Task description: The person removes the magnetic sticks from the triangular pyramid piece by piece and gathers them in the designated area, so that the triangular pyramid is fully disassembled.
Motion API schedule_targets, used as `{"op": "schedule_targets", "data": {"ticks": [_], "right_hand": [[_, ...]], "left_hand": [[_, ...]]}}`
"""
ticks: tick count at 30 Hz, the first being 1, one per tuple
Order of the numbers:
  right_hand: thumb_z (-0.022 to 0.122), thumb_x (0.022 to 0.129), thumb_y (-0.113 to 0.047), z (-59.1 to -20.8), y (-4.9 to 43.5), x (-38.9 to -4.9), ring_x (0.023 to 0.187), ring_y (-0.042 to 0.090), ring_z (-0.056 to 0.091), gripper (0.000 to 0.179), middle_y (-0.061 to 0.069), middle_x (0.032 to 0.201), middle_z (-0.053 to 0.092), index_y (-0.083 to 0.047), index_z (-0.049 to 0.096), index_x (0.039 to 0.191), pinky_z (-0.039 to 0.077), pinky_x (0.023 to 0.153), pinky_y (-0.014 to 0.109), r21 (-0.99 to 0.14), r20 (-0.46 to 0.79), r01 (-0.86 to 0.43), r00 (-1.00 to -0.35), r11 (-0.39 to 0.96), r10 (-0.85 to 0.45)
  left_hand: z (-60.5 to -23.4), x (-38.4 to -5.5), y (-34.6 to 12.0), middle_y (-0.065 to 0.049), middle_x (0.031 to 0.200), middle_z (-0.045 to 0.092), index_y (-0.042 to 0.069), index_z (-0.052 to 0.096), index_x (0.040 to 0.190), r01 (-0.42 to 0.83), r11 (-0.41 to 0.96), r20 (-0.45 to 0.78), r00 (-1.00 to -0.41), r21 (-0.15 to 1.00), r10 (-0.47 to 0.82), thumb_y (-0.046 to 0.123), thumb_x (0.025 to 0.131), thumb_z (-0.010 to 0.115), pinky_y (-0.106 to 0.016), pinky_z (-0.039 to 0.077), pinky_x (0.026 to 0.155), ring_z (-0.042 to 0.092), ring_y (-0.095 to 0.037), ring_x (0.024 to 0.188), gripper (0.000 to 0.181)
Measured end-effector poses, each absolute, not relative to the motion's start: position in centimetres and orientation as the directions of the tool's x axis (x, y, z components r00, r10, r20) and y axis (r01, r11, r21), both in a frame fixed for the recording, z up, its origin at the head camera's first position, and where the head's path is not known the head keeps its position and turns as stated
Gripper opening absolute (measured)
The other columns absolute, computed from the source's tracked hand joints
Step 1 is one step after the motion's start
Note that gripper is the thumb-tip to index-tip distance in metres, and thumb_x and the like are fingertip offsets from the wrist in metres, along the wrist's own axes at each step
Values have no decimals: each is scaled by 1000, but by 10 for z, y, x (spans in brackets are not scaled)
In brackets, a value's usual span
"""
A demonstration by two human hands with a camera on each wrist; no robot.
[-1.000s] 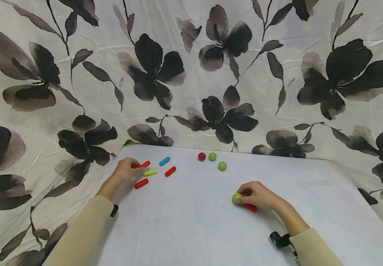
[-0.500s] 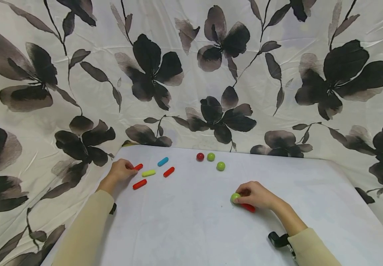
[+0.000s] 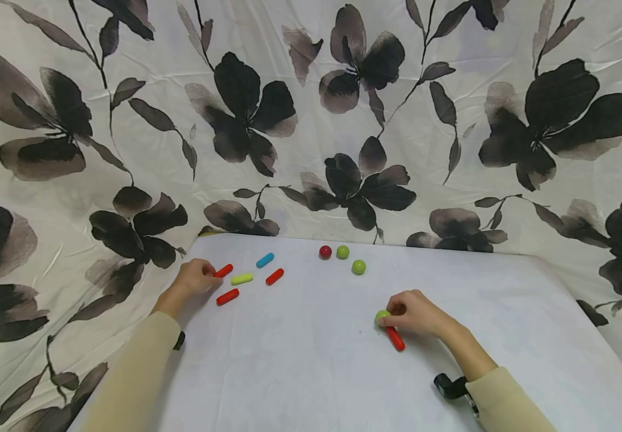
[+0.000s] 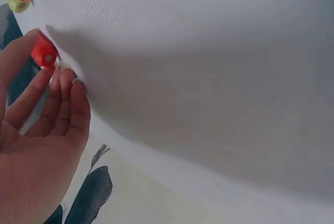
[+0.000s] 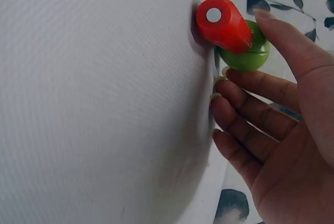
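Note:
At the table's left side, my left hand (image 3: 194, 278) pinches one end of a red magnetic rod (image 3: 224, 270) between thumb and forefinger. The left wrist view shows that rod's end (image 4: 48, 58) with a pale round disc in it. On the right, my right hand (image 3: 418, 312) pinches a green ball (image 3: 381, 317) low at the tabletop. Another red magnetic rod (image 3: 395, 339) touches this ball and points toward the near edge. Seen from the right wrist, the rod (image 5: 222, 23) partly covers the ball (image 5: 249, 57).
Near the left hand lie a yellow-green rod (image 3: 242, 279), a blue rod (image 3: 265, 260) and two red rods (image 3: 227, 297). A red ball (image 3: 325, 252) and two green balls (image 3: 358, 267) sit at the back of the white table (image 3: 300, 360). Behind hangs a floral cloth (image 3: 289, 150).
My left hand has drawn its red rod leftward, away from the yellow-green one. The red rod by the right hand has swung round to point more toward the near edge; the green ball stays gripped.

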State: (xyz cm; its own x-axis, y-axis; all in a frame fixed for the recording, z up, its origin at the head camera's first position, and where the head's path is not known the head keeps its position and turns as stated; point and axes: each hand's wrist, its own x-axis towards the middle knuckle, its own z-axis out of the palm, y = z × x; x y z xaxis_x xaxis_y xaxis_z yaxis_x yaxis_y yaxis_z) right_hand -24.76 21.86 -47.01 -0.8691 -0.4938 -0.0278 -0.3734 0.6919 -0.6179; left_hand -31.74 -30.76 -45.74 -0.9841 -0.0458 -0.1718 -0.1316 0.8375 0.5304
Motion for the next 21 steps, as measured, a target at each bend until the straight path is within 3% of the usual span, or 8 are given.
{"op": "schedule_targets", "data": {"ticks": [5, 10, 14, 21], "right_hand": [[76, 93, -32, -463, 226, -246, 78, 13, 58, 29, -4, 87, 66, -8, 74, 109, 49, 70, 28, -628, -12, -414, -841, 659, -540], [66, 97, -7, -454, 232, -244, 93, 18, 61, 36, 6, 114, 67, -5, 65, 133, 52, 80, 33, -653, 2, -483, -771, 583, -637], [58, 89, 12, -455, 229, -244, 100, 23, 60, 47, 6, 124, 64, -7, 68, 131, 51, 86, 41, -666, -13, -520, -708, 534, -706], [71, 87, 6, -459, 224, -247, 92, 20, 62, 34, 3, 111, 68, -6, 75, 119, 52, 78, 31, -651, -5, -537, -703, 536, -711]], "left_hand": [[-454, -311, -313, -17, 98, 60, -8, 63, 114, -74, 850, -142, -990, 521, 1, 20, 93, 73, -37, 48, 76, 54, -31, 92, 36], [-445, -301, -311, -20, 103, 63, -8, 63, 118, -4, 850, -66, -997, 527, 36, 20, 93, 74, -38, 50, 77, 57, -33, 94, 39], [-439, -295, -303, -18, 100, 66, -8, 65, 116, 89, 846, 17, -995, 526, 94, 18, 93, 75, -39, 51, 76, 60, -32, 93, 37], [-429, -280, -261, -17, 102, 68, -6, 67, 115, 211, 805, 65, -975, 554, 211, 13, 92, 76, -41, 53, 82, 61, -30, 94, 31]]}}
